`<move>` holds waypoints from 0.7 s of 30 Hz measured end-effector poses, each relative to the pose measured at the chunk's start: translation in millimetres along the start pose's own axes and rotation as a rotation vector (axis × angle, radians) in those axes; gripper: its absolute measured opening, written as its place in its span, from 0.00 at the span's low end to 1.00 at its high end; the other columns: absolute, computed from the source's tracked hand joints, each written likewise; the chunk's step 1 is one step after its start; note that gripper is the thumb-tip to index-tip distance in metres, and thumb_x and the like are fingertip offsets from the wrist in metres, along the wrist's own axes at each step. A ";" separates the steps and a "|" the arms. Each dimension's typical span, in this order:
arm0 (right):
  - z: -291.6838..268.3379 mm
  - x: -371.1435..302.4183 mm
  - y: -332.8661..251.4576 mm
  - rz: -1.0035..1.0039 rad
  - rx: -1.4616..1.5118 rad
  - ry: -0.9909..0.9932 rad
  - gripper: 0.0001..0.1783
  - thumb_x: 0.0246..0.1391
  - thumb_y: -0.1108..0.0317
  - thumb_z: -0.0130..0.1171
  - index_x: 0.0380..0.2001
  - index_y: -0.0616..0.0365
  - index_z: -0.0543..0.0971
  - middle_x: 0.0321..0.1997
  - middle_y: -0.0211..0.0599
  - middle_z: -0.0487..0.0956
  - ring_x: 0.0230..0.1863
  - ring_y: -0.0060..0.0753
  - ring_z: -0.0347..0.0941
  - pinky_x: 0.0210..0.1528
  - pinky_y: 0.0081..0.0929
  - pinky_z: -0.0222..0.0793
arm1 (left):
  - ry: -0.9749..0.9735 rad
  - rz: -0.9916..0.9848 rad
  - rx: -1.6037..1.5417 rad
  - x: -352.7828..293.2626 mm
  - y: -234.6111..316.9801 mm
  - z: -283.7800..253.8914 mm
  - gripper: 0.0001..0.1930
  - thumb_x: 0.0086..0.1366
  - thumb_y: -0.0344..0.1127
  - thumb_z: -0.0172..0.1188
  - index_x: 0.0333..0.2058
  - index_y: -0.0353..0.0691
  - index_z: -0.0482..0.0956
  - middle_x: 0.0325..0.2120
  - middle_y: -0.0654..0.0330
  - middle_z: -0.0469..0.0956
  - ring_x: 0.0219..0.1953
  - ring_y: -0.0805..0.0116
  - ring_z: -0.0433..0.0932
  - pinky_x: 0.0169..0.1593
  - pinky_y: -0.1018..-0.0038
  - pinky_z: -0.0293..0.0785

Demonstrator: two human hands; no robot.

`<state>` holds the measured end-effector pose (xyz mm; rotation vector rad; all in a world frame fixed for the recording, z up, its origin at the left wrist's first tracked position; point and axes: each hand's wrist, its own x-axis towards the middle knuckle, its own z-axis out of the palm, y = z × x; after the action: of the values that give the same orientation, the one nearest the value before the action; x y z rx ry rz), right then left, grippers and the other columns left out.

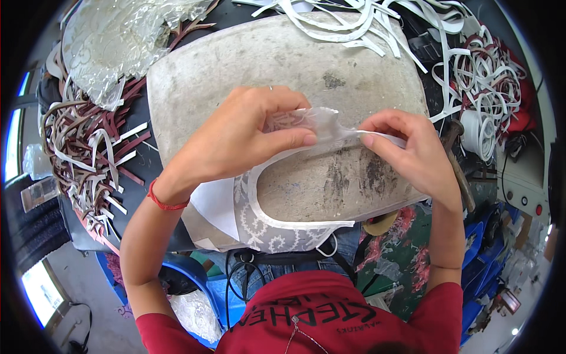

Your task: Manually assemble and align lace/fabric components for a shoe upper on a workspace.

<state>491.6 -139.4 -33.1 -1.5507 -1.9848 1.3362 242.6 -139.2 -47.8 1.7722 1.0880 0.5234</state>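
A sheer white lace piece (250, 209) with a curved white edging, shaped like a shoe upper, lies partly over the near left of a worn grey board (236, 76). My left hand (247, 133) grips its raised far end, thumb on top and fingers curled behind. A crumpled see-through flap (321, 121) sticks out past that thumb. With thumb and fingertips, my right hand (415, 150) pinches the thin white edge at the right tip, where the material is drawn narrow. A smooth white panel (215, 203) adjoins the lace under my left wrist.
White and brown strips (88, 153) are heaped at the left, below crinkled clear sheeting (109, 44). Loose white strips (354, 20) hang over the board's far edge. Tangled strips (480, 76) lie far right. What looks like a hammer (463, 171) rests beside my right forearm.
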 end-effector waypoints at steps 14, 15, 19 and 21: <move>-1.7 3.3 7.9 -0.600 -0.676 0.164 0.08 0.42 0.69 0.64 0.26 0.60 0.78 0.33 0.33 0.74 0.40 0.38 0.68 0.39 0.31 0.65 | -0.104 -0.027 0.054 9.4 -1.9 2.1 0.13 0.57 0.37 0.64 0.35 0.32 0.77 0.25 0.58 0.77 0.28 0.73 0.72 0.35 0.75 0.68; -0.3 -0.6 1.0 -0.609 -0.712 0.167 0.09 0.41 0.69 0.65 0.28 0.60 0.78 0.35 0.34 0.73 0.41 0.39 0.68 0.41 0.32 0.64 | -0.100 -0.015 0.061 9.7 -3.4 1.2 0.13 0.58 0.37 0.63 0.35 0.32 0.77 0.25 0.57 0.78 0.28 0.73 0.73 0.35 0.75 0.69; 17.8 -1.7 1.0 -0.478 -0.386 0.218 0.18 0.40 0.72 0.67 0.38 0.60 0.76 0.39 0.38 0.72 0.39 0.38 0.69 0.40 0.32 0.66 | -0.089 0.045 -0.021 8.5 -11.0 4.0 0.13 0.58 0.36 0.63 0.34 0.32 0.77 0.27 0.55 0.78 0.29 0.73 0.75 0.36 0.74 0.69; 26.2 -1.3 5.8 -0.451 -0.289 0.205 0.22 0.40 0.72 0.67 0.42 0.59 0.75 0.39 0.38 0.72 0.37 0.38 0.69 0.38 0.31 0.67 | -0.076 0.044 -0.017 8.7 -10.7 4.7 0.12 0.57 0.37 0.63 0.33 0.32 0.77 0.27 0.54 0.79 0.31 0.72 0.76 0.36 0.73 0.69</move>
<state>477.3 -153.3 -51.2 -1.1806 -2.2829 0.7141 245.8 -132.6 -60.4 1.7901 0.9910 0.4871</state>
